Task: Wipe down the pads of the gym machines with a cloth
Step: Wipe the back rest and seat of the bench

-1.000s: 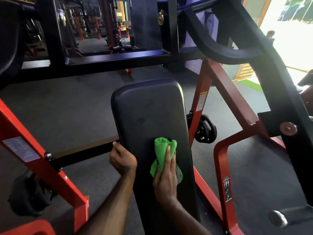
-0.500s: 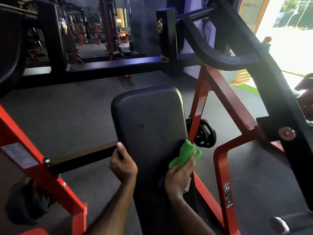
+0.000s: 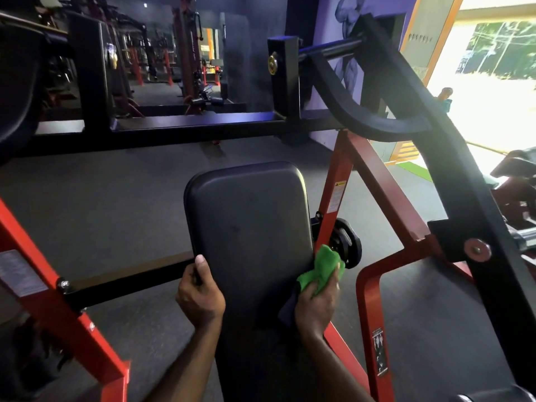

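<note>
A long black machine pad [image 3: 249, 227] runs away from me in the middle of the head view. My left hand [image 3: 200, 297] grips its left edge, thumb lying on the pad's top. My right hand [image 3: 317, 307] holds a bunched green cloth [image 3: 322, 269] against the pad's right edge, about level with the left hand. The near end of the pad is dark and partly hidden between my forearms.
Red frame tubes [image 3: 374, 184] flank the pad on the right and the lower left [image 3: 61, 309]. A black weight plate [image 3: 346, 242] sits just beyond the cloth. A black crossbar [image 3: 185, 129] and a curved black arm [image 3: 385, 123] span overhead. Grey rubber floor [image 3: 101, 198] lies all around.
My right hand has carried the cloth from the middle of the pad to its right edge. The left hand keeps its grip on the left edge. My view has tilted upward.
</note>
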A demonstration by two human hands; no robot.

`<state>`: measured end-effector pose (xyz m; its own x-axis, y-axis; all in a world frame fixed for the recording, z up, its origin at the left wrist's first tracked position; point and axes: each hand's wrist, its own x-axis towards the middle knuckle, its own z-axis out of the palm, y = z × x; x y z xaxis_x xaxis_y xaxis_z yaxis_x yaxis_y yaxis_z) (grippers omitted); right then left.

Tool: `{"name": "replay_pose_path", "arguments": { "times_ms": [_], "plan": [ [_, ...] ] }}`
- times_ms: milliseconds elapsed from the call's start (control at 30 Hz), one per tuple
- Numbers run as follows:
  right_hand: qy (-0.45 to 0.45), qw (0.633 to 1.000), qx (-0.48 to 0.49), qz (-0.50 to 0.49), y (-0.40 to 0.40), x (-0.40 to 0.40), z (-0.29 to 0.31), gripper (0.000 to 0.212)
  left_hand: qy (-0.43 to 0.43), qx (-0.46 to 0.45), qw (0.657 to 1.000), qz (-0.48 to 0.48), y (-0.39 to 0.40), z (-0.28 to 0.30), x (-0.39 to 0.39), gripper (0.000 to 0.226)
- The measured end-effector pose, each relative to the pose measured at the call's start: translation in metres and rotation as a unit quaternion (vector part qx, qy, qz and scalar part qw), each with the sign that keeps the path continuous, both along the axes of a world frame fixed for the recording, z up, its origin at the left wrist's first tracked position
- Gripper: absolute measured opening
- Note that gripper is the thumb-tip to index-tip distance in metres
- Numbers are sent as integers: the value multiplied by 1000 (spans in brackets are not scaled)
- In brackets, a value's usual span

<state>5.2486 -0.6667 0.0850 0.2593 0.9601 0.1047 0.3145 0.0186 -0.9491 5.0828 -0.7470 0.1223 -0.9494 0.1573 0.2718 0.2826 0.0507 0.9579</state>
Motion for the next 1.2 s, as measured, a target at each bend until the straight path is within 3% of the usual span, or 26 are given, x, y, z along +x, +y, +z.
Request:
{"name": "replay_pose_path", "arguments": {
  "times_ms": [67, 233, 367, 533, 700, 867, 1033, 1100, 1200],
  "plan": [
    [16, 998, -52, -17, 7, -2, 11, 70, 0, 8, 1000, -5, 0, -1, -1, 70],
    [-24, 998, 35, 38, 33, -2, 24, 65, -8, 7, 1000, -5, 1, 1, 1, 70],
    [-3, 994, -108, -5, 30, 19, 14, 52, -6, 15, 1000, -13, 0, 4, 3, 68],
    [-25, 999, 23, 34, 36, 4, 33, 61, -12, 10, 1000, -9, 1, 2, 2, 69],
    [6, 993, -117, -14, 11, 29, -10, 53, -9, 10, 1000, -17, -2, 2, 2, 68],
    [3, 999, 31, 26, 21, 9, 25, 66, -11, 4, 1000, -4, 2, 1, -1, 65],
    [-57, 998, 2, 37, -34, 23, -27, 70, -5, 0, 1000, -14, 0, -2, 2, 61],
    [-72, 990, 81, 87, -42, 23, -25, 72, -3, 10, 1000, -13, 3, -1, 0, 59],
    [-130, 947, 226, 190, -31, 1, 3, 71, -2, 10, 1000, -2, 7, -2, -4, 61]
  ]
}}
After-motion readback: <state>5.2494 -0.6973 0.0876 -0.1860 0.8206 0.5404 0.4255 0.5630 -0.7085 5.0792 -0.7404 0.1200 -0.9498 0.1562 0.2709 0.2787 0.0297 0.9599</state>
